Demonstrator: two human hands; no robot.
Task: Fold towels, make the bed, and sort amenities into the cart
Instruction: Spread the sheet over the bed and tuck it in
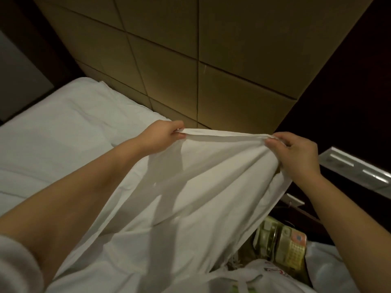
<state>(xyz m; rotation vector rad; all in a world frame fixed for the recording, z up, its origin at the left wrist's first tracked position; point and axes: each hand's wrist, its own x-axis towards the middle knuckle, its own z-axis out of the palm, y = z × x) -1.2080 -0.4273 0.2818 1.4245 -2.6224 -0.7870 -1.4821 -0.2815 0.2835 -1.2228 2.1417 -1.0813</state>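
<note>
A white sheet (190, 187) is lifted off the bed (53, 132) and hangs taut between my two hands. My left hand (163, 134) pinches its top edge on the left. My right hand (296, 153) grips the same edge, bunched, on the right. The cloth drapes down toward my body and hides the near part of the mattress. A white pillow or covered mattress corner lies flat at the left, against the headboard.
A padded tan headboard (190, 60) rises just behind the sheet. A dark bedside table with a beige telephone (283, 244) stands at the lower right. A pale switch panel (357, 170) sits on the dark wall to the right.
</note>
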